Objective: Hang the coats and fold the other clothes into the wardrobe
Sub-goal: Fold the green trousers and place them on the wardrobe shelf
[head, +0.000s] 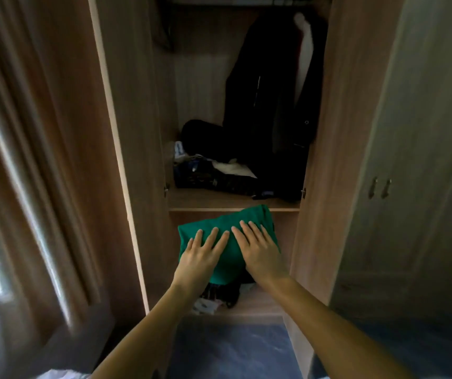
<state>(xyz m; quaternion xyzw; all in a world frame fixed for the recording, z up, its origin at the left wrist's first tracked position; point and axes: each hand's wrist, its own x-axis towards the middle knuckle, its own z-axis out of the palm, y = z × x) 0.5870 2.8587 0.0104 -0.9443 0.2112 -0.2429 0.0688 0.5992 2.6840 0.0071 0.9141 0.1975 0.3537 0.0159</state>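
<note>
While my left hand [201, 254] and right hand [260, 248] lie flat, fingers spread, folded green cloth garment [226, 265] sits right underneath, lower wooden wardrobe shelf [257, 303].

Both bare arms reach straight out in front, side by side. The left hand [201, 253] lies flat, palm down, fingers spread a little. The right hand [260, 248] lies flat too, just beside it, fingers pointing forward. The fingertips of the two hands almost touch. Neither hand curls shut.
</note>
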